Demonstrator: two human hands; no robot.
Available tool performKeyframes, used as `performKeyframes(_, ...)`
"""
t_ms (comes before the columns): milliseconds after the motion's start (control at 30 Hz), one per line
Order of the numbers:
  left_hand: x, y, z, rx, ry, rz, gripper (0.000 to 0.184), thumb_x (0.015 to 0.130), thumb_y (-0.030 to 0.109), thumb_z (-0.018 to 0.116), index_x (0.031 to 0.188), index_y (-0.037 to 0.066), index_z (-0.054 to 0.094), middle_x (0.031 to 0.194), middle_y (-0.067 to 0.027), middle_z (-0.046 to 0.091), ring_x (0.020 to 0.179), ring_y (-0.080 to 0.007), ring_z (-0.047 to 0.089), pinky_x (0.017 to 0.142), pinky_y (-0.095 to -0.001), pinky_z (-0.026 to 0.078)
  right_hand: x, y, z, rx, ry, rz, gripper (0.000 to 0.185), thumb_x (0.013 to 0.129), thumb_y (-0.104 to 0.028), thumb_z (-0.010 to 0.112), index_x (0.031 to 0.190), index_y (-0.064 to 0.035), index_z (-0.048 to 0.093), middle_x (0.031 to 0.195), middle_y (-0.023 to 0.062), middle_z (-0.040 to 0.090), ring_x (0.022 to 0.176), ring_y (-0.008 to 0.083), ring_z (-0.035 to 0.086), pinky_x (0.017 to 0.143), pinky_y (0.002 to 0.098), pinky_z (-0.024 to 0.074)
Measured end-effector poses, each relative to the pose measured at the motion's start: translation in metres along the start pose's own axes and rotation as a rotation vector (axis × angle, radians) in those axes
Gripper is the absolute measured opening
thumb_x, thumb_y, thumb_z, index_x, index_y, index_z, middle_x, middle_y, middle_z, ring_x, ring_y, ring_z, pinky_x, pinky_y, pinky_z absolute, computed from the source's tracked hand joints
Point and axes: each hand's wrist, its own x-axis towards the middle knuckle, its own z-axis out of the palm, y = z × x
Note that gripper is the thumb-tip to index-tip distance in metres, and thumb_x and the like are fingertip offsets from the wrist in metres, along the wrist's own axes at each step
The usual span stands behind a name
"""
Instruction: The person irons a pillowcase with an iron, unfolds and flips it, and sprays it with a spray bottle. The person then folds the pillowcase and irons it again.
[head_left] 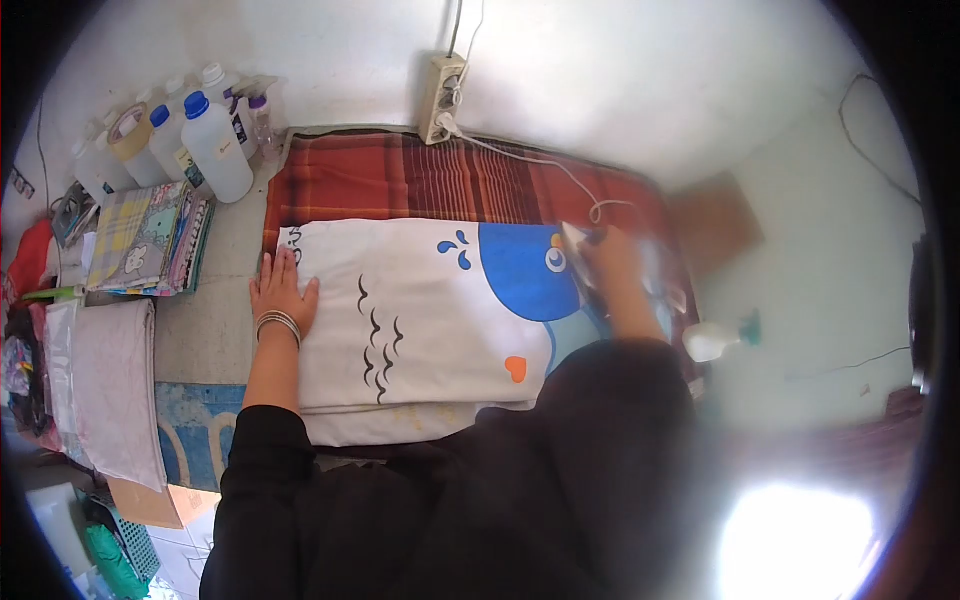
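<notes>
A folded white cloth (430,300) with a blue whale print, black wave marks and an orange heart lies on a red plaid cloth (400,175). My left hand (284,290) presses flat on its left edge, fingers stretched out, with bangles at the wrist. At the right end, my right hand (617,262) is closed round the handle of an iron (577,245), which rests over the blue print. Motion blurs this hand, and it hides much of the iron. A pale cord (530,157) runs from near the iron to a power strip (443,98).
Several bottles (217,150) and a stack of folded patterned cloths (150,240) stand at the back left. A folded pale cloth (115,385) lies nearer on the left. To the right is a white bottle with a green top (710,342). A wall borders the back.
</notes>
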Motion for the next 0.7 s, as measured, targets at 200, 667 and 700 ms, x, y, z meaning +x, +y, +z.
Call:
performKeyframes(200,-0.004,-0.008,0.013,0.053,0.059,-0.001,0.064,0.089,0.043,0.039,0.144,0.012,0.024,0.151,-0.0021,0.018,0.139,-0.0228,0.014,0.111,-0.0462,0.016,0.007,0.015,-0.005,0.064,-0.017,-0.059,0.048,0.071,-0.043,0.071,0.107,-0.0136,0.06,0.105,0.0095,0.065,0.1,0.0277,0.061,0.083,0.04,0.0469)
performKeyframes(667,-0.226,-0.017,0.077,-0.096,0.234,-0.384,0.063,0.087,0.031,0.049,0.143,0.014,0.026,0.15,-0.0099,0.02,0.138,-0.0309,0.019,0.105,-0.0577,0.019,0.171,0.198,-0.131,0.386,-0.421,-0.334,0.031,0.069,-0.016,0.069,0.099,-0.0101,0.066,0.084,0.0055,0.066,0.071,0.0174,0.061,0.061,0.0393,0.0489)
performKeyframes(700,-0.237,0.009,0.073,-0.085,0.286,-0.417,0.063,0.086,0.031,0.05,0.143,0.015,0.026,0.15,-0.0099,0.021,0.138,-0.0306,0.019,0.105,-0.0582,0.019,0.186,0.216,-0.15,0.257,-0.307,-0.368,0.032,0.068,-0.016,0.069,0.099,-0.0093,0.066,0.088,0.0074,0.067,0.077,0.0199,0.062,0.065,0.0395,0.0495)
